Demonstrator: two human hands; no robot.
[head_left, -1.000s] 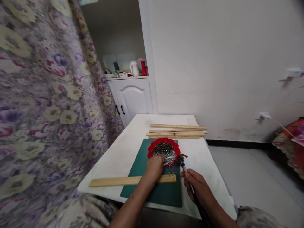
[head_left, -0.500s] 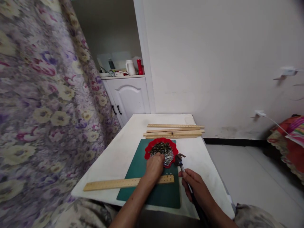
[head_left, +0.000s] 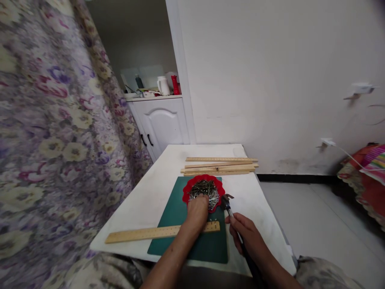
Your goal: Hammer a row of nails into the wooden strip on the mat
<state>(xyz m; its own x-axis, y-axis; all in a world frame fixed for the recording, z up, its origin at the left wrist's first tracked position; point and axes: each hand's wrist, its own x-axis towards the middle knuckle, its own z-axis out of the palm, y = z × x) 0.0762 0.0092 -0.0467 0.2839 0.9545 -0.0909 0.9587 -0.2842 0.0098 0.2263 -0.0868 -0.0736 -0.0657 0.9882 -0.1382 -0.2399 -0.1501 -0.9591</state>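
Observation:
My left hand (head_left: 198, 206) reaches over the near edge of a red scalloped dish (head_left: 186, 185). Its fingers are curled down among the nails (head_left: 204, 186), some dark and some silvery; what the fingertips hold is hidden. A hammer (head_left: 230, 208) is in my right hand (head_left: 248, 235), which wraps round its handle. The hammer's claw head is beside the dish's right rim. Under my left forearm lies a wooden strip (head_left: 144, 233) dotted with small marks, with a few nails (head_left: 213, 221) standing up near its right end. Dish and strip rest on a green mat (head_left: 207, 251).
Several wooden strips (head_left: 219, 169) lie across the far part of the white-covered table (head_left: 150, 196). A flowered curtain (head_left: 72, 140) hangs at the left. Behind the table are a white cabinet (head_left: 165, 124) and a wall. Red and striped cloth (head_left: 367, 180) is at the right.
My left hand has shifted very slightly to the right within the dish. My right hand keeps the hammer in nearly the same place. The view has moved a little.

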